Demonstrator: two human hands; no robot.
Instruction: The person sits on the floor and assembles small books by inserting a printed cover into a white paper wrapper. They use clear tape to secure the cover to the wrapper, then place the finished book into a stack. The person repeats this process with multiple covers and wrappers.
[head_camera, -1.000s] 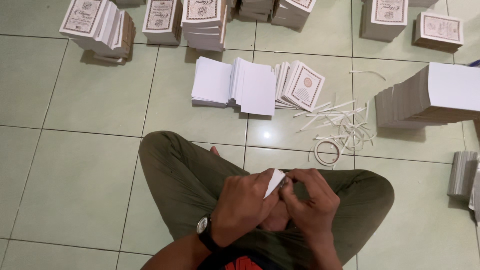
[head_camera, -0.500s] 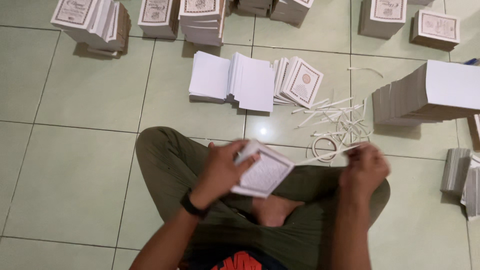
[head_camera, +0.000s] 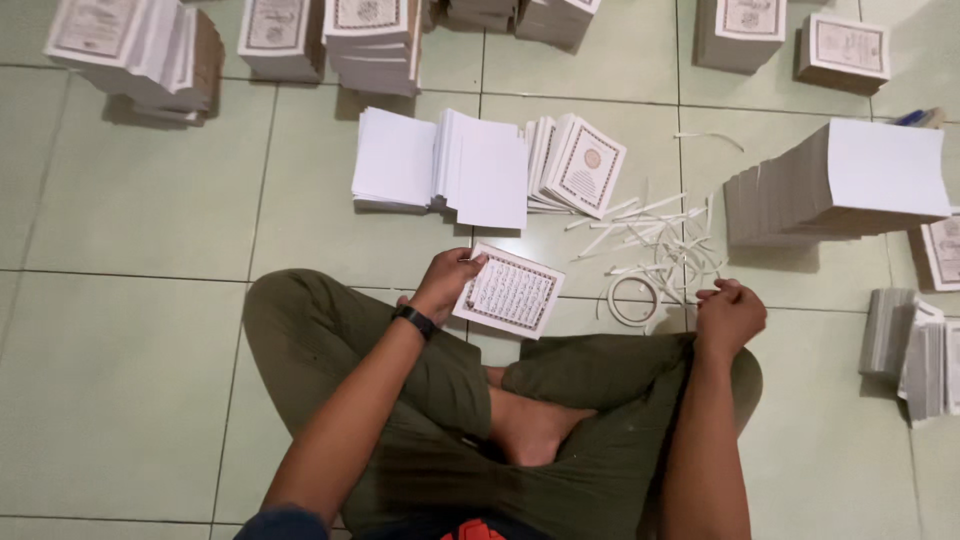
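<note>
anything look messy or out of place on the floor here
Yes: white paper strips lie scattered on the tiles beside a tape ring, between the stacks. The tall stack at right leans, its layers slid askew. The left hand holds a booklet; the right hand is closed.

I see no packages, labels, signs or screens, only printed booklets (head_camera: 512, 291) and paper stacks (head_camera: 838, 183) on the floor (head_camera: 130, 340)
</note>
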